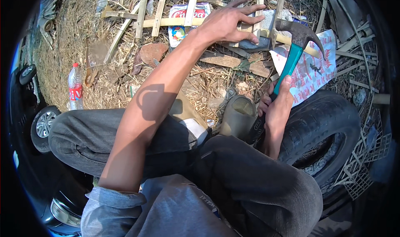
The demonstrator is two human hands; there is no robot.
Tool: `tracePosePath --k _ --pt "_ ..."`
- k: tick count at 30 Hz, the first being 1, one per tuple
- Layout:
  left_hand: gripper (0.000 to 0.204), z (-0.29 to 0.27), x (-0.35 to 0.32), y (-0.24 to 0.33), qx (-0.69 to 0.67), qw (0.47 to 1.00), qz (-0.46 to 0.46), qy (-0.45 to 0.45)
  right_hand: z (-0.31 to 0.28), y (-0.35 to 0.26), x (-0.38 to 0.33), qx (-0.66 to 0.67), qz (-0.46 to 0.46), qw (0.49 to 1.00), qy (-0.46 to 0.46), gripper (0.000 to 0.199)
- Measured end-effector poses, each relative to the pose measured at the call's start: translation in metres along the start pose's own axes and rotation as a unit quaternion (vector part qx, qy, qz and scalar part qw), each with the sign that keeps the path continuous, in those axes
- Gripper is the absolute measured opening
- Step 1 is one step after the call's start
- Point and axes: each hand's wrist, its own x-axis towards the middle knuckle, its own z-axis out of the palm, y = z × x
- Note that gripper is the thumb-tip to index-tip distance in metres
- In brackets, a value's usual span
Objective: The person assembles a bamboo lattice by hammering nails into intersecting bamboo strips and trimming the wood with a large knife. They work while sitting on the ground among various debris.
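Note:
My right hand (277, 106) is wrapped round the lower end of the teal handle of a claw hammer (289, 68). Its dark metal head points away from me, the curved claw bending to the right. At the far middle, my left hand (227, 22) lies over a frame of pale bamboo slats (158, 13), fingers spread and thumb apart. Its fingertips reach an upright slat (259, 8) just left of the hammer head. A longer bamboo strip (171, 22) runs crosswise under the slats and passes partly beneath my left hand. A grey stone-like block (254, 42) sits below my fingers.
A black tyre (323, 122) lies to the right, beside a printed paper sheet (312, 68). At the left stands a plastic bottle (75, 87) with a red cap, near a dark car (46, 183). A reddish stone (153, 54) and dry straw cover the ground.

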Motion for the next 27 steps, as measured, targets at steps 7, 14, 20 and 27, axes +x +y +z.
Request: tracePosePath --k 7,14,20,27 --pt "0.042 0.008 -0.002 0.004 0.005 1.0 0.005 0.01 -0.003 0.02 -0.008 -0.098 -0.19 0.977 0.011 0.049" --pt "0.041 0.01 -0.006 0.003 -0.019 0.998 0.039 0.042 -0.021 -0.003 -0.013 -0.356 -0.317 0.879 0.007 0.039" --pt "0.048 0.005 -0.005 0.011 -0.001 1.0 -0.006 -0.004 -0.043 -0.031 -0.014 -0.288 -0.236 0.928 0.025 0.054" --pt "0.066 0.02 -0.008 0.002 0.09 0.992 0.004 0.09 -0.029 -0.027 -0.002 -0.394 -0.236 0.887 0.043 0.05"
